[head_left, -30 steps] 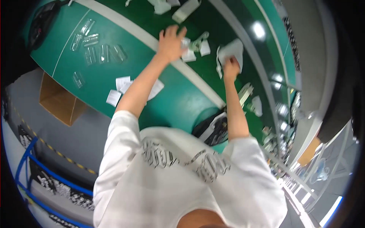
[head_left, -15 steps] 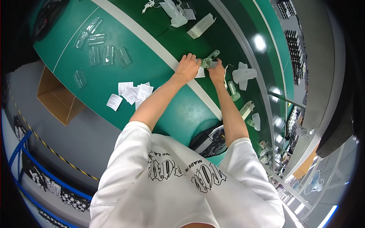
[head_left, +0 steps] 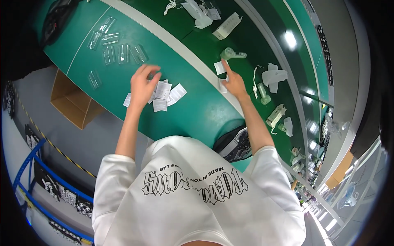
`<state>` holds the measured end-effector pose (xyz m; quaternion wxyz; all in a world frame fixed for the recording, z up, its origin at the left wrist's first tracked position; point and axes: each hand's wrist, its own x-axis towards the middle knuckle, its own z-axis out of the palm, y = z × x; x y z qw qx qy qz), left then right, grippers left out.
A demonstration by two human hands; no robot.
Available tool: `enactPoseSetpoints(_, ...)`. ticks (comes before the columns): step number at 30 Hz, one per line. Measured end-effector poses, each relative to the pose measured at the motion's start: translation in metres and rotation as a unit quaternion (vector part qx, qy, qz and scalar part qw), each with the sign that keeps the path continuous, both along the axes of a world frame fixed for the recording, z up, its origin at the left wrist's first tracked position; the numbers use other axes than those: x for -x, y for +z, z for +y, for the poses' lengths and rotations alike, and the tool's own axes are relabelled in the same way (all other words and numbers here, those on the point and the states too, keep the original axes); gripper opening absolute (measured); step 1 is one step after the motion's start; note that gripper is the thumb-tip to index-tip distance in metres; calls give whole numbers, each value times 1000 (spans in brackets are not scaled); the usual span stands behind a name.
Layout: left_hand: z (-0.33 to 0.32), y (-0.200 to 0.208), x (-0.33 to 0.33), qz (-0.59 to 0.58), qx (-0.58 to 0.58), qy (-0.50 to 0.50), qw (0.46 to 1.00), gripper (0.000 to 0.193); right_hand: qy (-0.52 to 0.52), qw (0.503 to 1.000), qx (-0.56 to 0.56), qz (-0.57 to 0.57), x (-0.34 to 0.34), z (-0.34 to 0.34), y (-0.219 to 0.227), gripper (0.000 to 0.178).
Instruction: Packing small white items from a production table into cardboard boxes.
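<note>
My left hand (head_left: 143, 85) is open, thumb apart from the fingers, above a loose pile of white printed leaflets (head_left: 163, 91) on the green table. Its fingers hold nothing that I can see. My right hand (head_left: 234, 83) reaches past the pale rail over the dark green belt, index finger stretched out and thumb apart. Just beyond that fingertip lies a pale green, round-headed device with a handle (head_left: 233, 53), like a small handheld fan. A white paper slip (head_left: 220, 67) lies beside the index finger; another slip (head_left: 223, 85) is partly covered by the thumb side.
Several clear plastic trays (head_left: 124, 54) lie on the table's left. A cardboard box (head_left: 74, 100) stands below its edge. Along the belt are a white carton (head_left: 227, 26), a second pale green device (head_left: 263, 94) and a plastic bag (head_left: 274, 77). A black bag (head_left: 232, 145) sits near my body.
My left hand has moved off the belt, leftward to the leaflets. My right hand has let go of the pale green device, which now lies turned on the belt. The leaflets are shifted.
</note>
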<state>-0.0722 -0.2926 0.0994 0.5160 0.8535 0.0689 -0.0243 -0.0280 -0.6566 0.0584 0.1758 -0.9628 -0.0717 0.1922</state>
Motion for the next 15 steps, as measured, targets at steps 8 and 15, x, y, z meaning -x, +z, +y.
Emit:
enactPoseSetpoints(8, 42, 3, 118, 89, 5, 96, 991, 14, -6, 998, -22, 61, 6, -26, -11, 77)
enactPoseSetpoints(15, 41, 3, 132, 105, 22, 104, 989, 13, -41, 992, 49, -105, 66, -12, -21, 70)
